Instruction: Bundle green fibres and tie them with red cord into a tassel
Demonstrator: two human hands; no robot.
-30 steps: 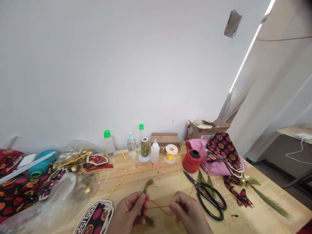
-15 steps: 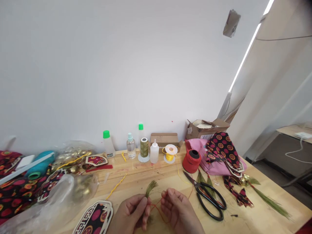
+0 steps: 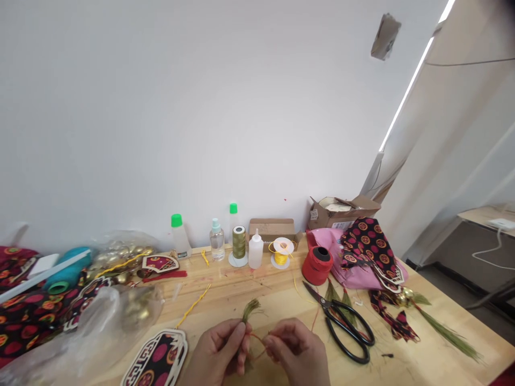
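Near the table's front, my left hand (image 3: 223, 348) pinches a bundle of olive-green threads, a tassel (image 3: 251, 310), whose loose ends fan out above the thumb. A thin red thread (image 3: 257, 338) runs from the tassel across to my right hand (image 3: 295, 348), which pinches it between thumb and fingers. The thread makes a small loop between the two hands. Right of my right hand lie black-handled scissors (image 3: 350, 327), blades toward the back. A red thread cone (image 3: 317, 266) stands behind the scissors. A patterned pendant (image 3: 156, 359) with a yellow cord lies left of my left hand.
Along the wall stand a squeeze bottle (image 3: 256, 251), an olive thread spool (image 3: 238, 244), a yellow thread spool (image 3: 282, 252) and a clear bottle (image 3: 217, 241). Plastic bags (image 3: 96, 321) and patterned fabric fill the left. A cardboard box (image 3: 341, 212) and pink bag (image 3: 346, 276) stand right.
My right hand has turned and its fingers have closed in on the red thread, drawing the loop smaller. The left hand keeps its grip on the tassel. The view has shifted slightly.
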